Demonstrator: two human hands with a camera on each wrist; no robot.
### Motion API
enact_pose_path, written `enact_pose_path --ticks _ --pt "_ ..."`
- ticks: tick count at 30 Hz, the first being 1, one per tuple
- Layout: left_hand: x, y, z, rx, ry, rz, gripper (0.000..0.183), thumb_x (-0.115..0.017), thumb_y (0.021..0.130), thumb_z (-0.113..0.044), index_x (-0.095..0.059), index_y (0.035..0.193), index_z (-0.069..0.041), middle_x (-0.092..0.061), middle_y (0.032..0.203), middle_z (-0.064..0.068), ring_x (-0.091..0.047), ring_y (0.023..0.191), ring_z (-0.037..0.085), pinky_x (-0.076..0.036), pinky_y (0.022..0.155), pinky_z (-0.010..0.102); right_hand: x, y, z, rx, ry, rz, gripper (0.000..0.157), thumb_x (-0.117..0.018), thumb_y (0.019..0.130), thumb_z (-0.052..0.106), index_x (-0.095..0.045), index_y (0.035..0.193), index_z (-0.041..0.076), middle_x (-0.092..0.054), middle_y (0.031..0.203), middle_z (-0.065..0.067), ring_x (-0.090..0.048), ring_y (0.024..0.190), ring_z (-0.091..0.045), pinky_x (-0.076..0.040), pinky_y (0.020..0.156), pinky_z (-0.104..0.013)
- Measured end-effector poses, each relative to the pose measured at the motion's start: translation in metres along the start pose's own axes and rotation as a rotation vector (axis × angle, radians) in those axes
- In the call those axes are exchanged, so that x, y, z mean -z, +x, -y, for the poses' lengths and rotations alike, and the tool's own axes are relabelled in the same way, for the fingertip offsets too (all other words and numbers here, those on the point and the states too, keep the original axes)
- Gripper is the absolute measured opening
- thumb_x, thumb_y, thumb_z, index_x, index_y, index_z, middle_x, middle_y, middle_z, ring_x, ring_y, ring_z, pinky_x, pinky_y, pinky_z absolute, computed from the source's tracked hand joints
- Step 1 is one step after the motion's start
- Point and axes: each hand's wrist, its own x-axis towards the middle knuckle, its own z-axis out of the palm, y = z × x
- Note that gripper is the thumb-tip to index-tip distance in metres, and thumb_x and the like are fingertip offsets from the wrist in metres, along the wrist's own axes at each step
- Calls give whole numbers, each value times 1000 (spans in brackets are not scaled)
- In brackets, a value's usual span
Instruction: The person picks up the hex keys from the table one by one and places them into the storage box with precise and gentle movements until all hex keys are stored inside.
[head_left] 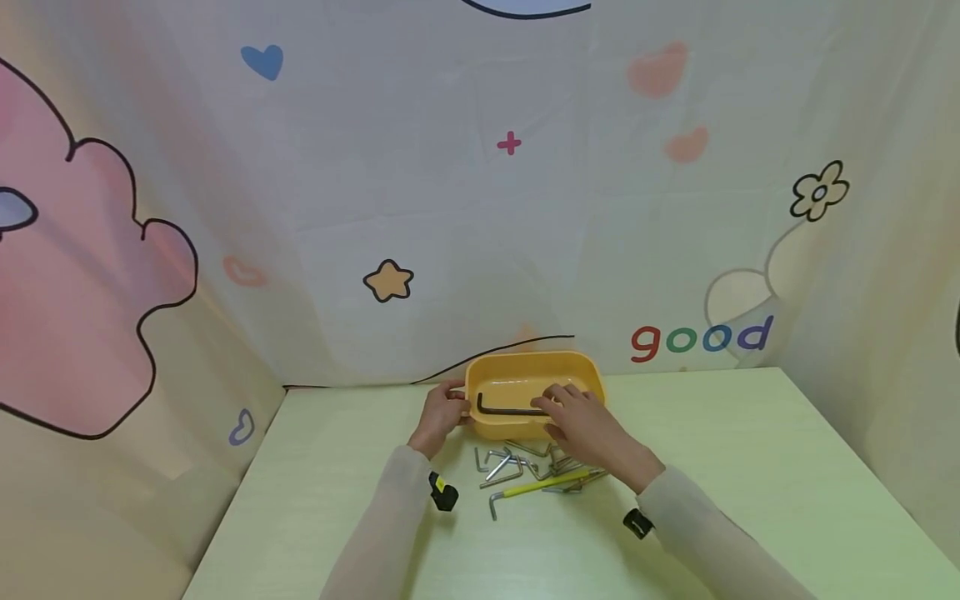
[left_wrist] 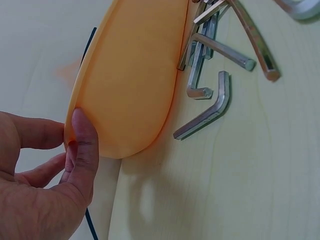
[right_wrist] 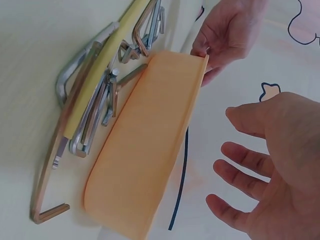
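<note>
A yellow-orange plastic box (head_left: pixel 525 430) stands at the back of the table, with a black hex key (head_left: pixel 510 411) lying inside along its front wall. My left hand (head_left: pixel 441 417) grips the left end of the box by its rim, and the left wrist view has the thumb (left_wrist: pixel 84 150) on the outer wall. Over the right part of the box hovers my right hand (head_left: pixel 585 421). Its fingers (right_wrist: pixel 245 182) are spread and hold nothing in the right wrist view, while in the head view they overlap the black key's right end.
Several silver hex keys (head_left: pixel 501 477) lie in a loose pile on the table (head_left: pixel 720 467) just before the box. Among them is a longer one with a yellow sleeve (head_left: pixel 547 482). A printed cloth (head_left: pixel 480 208) hangs close behind the box.
</note>
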Motion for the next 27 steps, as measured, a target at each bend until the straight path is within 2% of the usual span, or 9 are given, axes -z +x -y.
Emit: enact_pose_path --ticks 5,12,22,27 --pt "0 1 0 7 -14 -8 50 -57 87 6 -51 137 -1 -53 104 11 -57 76 15 -59 64 23 3 -13 3 9 -1 40 41 -73 88 21 -60 127 19 -60 121 -3 -56 112 -24 -52 93 -42" --pt "0 4 3 5 -14 -9 49 -57 87 6 -52 135 -1 -52 101 8 -57 76 15 -59 63 23 0 -31 0 38 2 62 42 -74 87 19 -60 127 17 -58 121 -3 -55 109 -24 -53 88 -42" --pt "-2 3 2 7 -20 -9 51 -57 86 6 -52 136 0 -52 102 9 -57 77 16 -59 63 23 -5 -55 -10 29 1 83 44 -78 83 15 -61 123 19 -59 117 -1 -55 110 -23 -54 84 -41" --pt "-2 4 2 8 -17 -6 51 -57 86 5 -52 136 -1 -52 102 10 -58 78 17 -59 64 23 -11 -65 -18 14 4 108 40 -78 83 13 -61 118 20 -58 113 1 -55 106 -20 -53 81 -40"
